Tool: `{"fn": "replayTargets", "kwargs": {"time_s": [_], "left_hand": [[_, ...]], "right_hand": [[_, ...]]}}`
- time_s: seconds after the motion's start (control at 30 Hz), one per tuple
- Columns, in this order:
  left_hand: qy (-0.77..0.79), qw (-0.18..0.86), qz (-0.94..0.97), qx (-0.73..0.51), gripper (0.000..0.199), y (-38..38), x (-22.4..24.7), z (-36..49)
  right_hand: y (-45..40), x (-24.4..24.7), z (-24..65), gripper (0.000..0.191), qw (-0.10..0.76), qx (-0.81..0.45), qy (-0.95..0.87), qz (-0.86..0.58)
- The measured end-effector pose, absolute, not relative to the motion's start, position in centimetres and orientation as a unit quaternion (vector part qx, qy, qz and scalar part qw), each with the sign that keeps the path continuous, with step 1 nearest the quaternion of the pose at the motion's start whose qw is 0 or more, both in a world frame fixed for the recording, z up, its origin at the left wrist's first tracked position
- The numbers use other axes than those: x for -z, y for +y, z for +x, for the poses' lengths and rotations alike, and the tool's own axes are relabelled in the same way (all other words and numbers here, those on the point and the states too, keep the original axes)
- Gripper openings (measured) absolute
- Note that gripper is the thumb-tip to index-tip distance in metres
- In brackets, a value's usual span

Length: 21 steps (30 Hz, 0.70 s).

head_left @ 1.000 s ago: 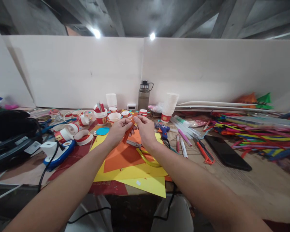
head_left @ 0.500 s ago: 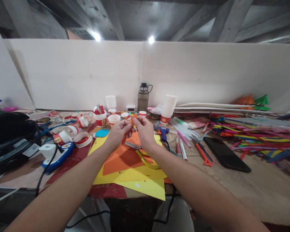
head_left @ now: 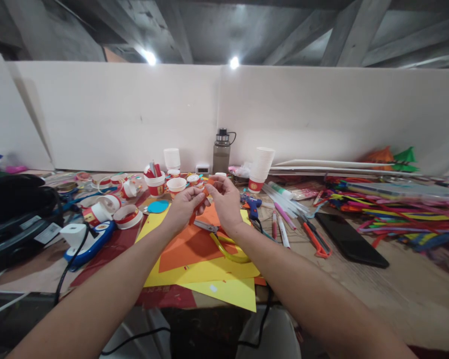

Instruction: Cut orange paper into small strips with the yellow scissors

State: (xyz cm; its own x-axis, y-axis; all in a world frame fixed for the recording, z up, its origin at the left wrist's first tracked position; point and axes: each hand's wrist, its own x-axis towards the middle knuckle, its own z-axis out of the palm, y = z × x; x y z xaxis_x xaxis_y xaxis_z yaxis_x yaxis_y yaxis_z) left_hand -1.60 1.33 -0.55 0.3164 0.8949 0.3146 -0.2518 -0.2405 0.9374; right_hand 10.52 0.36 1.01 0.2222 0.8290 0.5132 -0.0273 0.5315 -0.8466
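Observation:
Between my two hands is a small strip of orange paper [head_left: 193,217], partly hidden by the fingers. My left hand [head_left: 185,205] is closed on its lower part, thumb against fingers. The fingers of my right hand [head_left: 224,199] pinch its upper end. Beneath them, yellow-handled scissors [head_left: 230,253] lie on an orange sheet [head_left: 183,249], their blades pointing up and left under my hands. Yellow sheets [head_left: 224,291] are spread below the orange one. A blue paper disc [head_left: 157,206] lies left of my left hand.
Paper cups [head_left: 176,185] and a bottle [head_left: 221,152] stand behind my hands. To the right are a blue glue gun [head_left: 253,204], markers [head_left: 282,229], an orange cutter [head_left: 316,240], a phone [head_left: 349,239] and pipe cleaners [head_left: 400,214]. A blue power strip [head_left: 93,244] lies left, with cut cup rings [head_left: 127,216].
My right fingers have shifted slightly up at the top of the orange paper strip. My left hand keeps its hold, almost unmoved.

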Motion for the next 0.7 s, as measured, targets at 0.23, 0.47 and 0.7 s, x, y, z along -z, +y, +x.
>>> {"fn": "replayTargets", "kwargs": {"time_s": [0.23,0.47,0.7], "left_hand": [[0.274,0.547,0.595,-0.521,0.026,1.32,0.54,-1.54],[0.284,0.535,0.600,-0.523,0.025,1.50,0.54,-1.61],[0.288,0.516,0.619,-0.517,0.023,1.40,0.41,-1.77]], "right_hand": [[0.38,-1.06,10.56,0.022,0.689,-0.317,-0.539,-0.368],[0.34,-1.10,10.47,0.022,0.690,-0.342,-0.530,-0.355],[0.43,-0.97,10.57,0.022,0.689,-0.327,-0.540,-0.356]]}}
